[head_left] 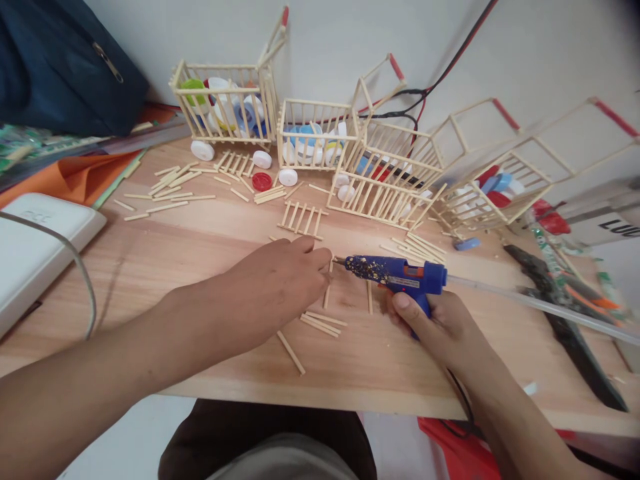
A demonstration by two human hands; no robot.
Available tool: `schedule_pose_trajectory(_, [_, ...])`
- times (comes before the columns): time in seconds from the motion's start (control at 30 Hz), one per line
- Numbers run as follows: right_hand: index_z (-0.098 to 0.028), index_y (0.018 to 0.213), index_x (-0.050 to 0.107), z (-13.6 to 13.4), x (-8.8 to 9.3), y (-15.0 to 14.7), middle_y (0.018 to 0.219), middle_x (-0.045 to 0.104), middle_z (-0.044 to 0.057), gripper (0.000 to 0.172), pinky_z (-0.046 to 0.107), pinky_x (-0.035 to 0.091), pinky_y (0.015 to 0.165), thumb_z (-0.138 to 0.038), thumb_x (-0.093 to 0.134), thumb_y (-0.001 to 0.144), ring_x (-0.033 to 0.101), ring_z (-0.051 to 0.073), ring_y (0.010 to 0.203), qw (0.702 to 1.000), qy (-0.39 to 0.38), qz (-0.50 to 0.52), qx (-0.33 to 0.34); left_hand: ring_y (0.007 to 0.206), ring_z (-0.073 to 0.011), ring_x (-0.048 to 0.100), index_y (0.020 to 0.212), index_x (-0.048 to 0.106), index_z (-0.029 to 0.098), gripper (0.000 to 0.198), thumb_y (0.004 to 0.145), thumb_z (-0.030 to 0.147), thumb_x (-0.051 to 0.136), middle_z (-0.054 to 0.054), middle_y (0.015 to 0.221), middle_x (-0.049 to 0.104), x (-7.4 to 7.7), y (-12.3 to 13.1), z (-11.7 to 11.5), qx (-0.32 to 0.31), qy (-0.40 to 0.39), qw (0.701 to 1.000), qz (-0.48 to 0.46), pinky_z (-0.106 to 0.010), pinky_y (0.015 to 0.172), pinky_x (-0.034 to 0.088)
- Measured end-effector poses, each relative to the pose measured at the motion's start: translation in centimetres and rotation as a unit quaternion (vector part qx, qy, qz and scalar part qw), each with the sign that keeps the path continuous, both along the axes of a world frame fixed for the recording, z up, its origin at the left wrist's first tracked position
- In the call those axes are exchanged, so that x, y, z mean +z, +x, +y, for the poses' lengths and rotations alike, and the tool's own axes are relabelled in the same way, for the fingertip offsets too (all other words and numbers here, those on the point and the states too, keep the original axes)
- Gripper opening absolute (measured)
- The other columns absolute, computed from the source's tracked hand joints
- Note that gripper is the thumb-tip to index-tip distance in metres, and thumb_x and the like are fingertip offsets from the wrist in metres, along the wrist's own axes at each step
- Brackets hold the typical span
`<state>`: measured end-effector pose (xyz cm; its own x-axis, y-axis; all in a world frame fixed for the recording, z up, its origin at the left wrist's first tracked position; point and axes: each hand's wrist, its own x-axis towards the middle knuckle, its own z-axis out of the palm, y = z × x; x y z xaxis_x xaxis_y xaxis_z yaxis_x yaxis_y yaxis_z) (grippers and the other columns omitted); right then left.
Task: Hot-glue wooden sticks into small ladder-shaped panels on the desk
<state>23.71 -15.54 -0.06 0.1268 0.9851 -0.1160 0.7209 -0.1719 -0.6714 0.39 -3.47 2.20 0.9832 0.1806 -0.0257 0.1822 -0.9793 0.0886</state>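
Note:
My right hand (pixel 443 327) is wrapped round the handle of a blue hot glue gun (pixel 413 275), with a clear glue stick (pixel 530 303) trailing out of its back. Gold-coloured flecks cover the gun's front, and its nozzle points left at my left hand (pixel 280 287). The fingers of that hand are closed around a thin wooden stick (pixel 328 287), right by the nozzle tip; the fingertips are partly hidden. Another stick (pixel 370 297) lies below the gun. Just beyond my left hand rests a small ladder-like stick panel (pixel 302 220). Several loose sticks (pixel 320 325) lie nearer the table's front edge.
Along the wall stand miniature stick carts (pixel 225 100) with red-tipped handles, holding bottle caps. Loose sticks (pixel 175 183) and a red cap (pixel 261 181) lie before them. A white device (pixel 50 247) with a cable is at left, a black tool (pixel 570 333) at right.

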Motion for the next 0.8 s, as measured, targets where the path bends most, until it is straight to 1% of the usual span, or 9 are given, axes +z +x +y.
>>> schedule_pose_trajectory(0.23, [-0.020,0.062,0.050,-0.11,-0.02,0.17,0.051,0.049,-0.001,0.050,0.024,0.032,0.045,-0.061,0.042,0.088,0.043,0.011,0.047,1.000,-0.004,0.012,0.013,0.095,-0.0228,0.050,0.103,0.064,0.018,0.025,0.087,0.006,0.047,-0.009,0.104,0.061,0.06,0.05,0.04,-0.002,-0.003,1.000,0.012,-0.037,0.086,0.039])
schedule_pose_trajectory(0.37, [-0.020,0.061,0.049,-0.01,0.03,0.01,0.051,0.049,-0.001,0.051,0.024,0.033,0.045,-0.062,0.041,0.089,0.044,0.011,0.048,1.000,-0.001,0.005,0.011,0.094,-0.0227,0.050,0.104,0.064,0.017,0.027,0.087,0.005,0.046,-0.009,0.103,0.061,0.17,0.00,-0.03,-0.002,0.000,1.000,0.016,-0.037,0.085,0.039])
schedule_pose_trajectory(0.5, [-0.020,0.059,0.047,0.00,0.11,-0.13,0.050,0.047,-0.002,0.051,0.024,0.030,0.044,-0.062,0.041,0.088,0.042,0.011,0.047,1.000,0.000,0.003,0.011,0.095,-0.0228,0.050,0.104,0.064,0.018,0.026,0.088,0.007,0.046,-0.009,0.105,0.061,0.13,-0.09,-0.08,0.002,-0.005,1.000,0.008,-0.037,0.085,0.039])
schedule_pose_trajectory(0.67, [-0.020,0.060,0.048,-0.05,0.07,-0.09,0.051,0.048,-0.002,0.049,0.024,0.031,0.045,-0.060,0.042,0.089,0.043,0.011,0.048,1.000,0.004,0.003,0.012,0.094,-0.0222,0.051,0.105,0.063,0.018,0.025,0.088,0.007,0.048,-0.009,0.105,0.061,0.00,-0.07,-0.01,-0.005,0.010,1.000,0.004,-0.037,0.085,0.040])
schedule_pose_trajectory(0.8, [-0.021,0.059,0.047,-0.11,0.01,-0.05,0.049,0.045,-0.003,0.048,0.024,0.029,0.044,-0.058,0.043,0.089,0.041,0.010,0.046,1.000,0.011,0.001,0.010,0.095,-0.0225,0.050,0.106,0.063,0.018,0.025,0.089,0.009,0.048,-0.008,0.103,0.061,-0.05,0.00,0.01,-0.008,0.014,1.000,0.006,-0.037,0.085,0.040])
